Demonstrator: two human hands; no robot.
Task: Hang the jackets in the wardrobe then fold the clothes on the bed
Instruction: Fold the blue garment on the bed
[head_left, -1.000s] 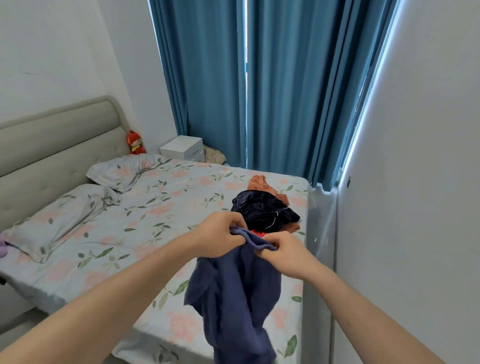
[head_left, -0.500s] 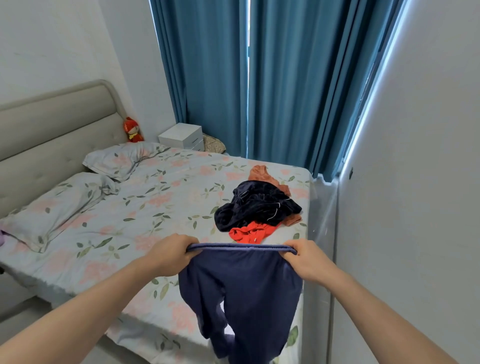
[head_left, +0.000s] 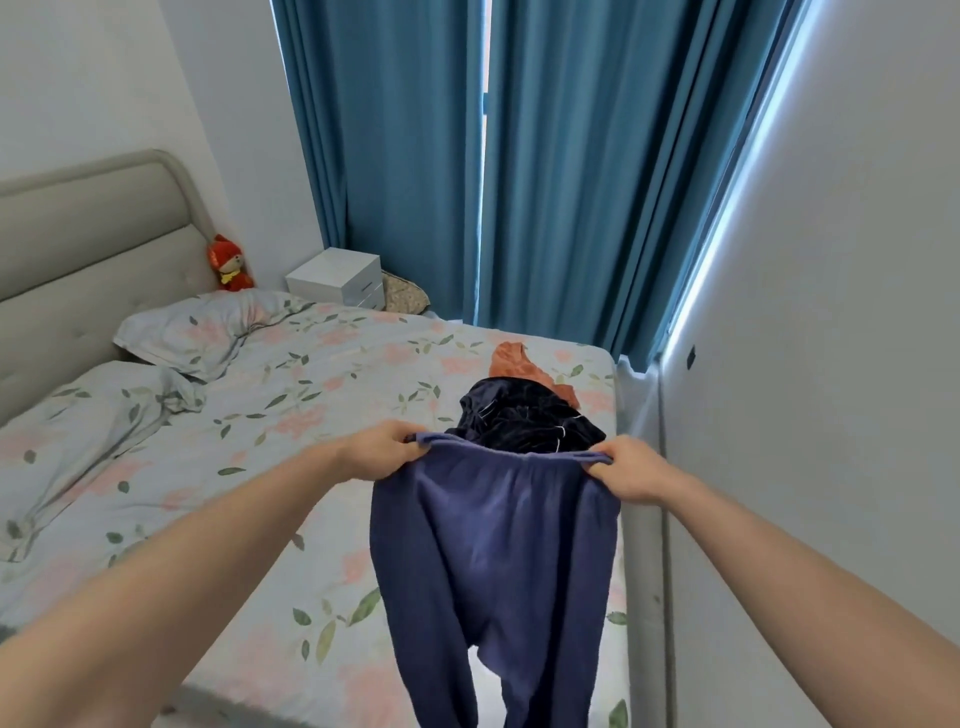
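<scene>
So the person is standing at the foot of the bed, holding up a pair of blue pants by the waistband. The left hand has its fingers curled round the left end of the waistband, and the right hand pinches the right end, so the band is stretched out between the two, sagging just a little in the middle. The pants hang straight down from the hands, in the air over the near right part of the mattress, with both legs dangling toward the bottom edge of the view.

Just behind the waistband, further up the bed, there's a crumpled dark navy garment with thin white piping, and an orange piece of clothing peeks out from behind it. Both lie on the floral sheet near the right edge of the bed, close to the white wall.

Two pillows in the same floral print sit at the grey padded headboard on the left. A little red doll sits in the corner by the headboard, next to a white nightstand, and blue curtains hang along the far side.
</scene>
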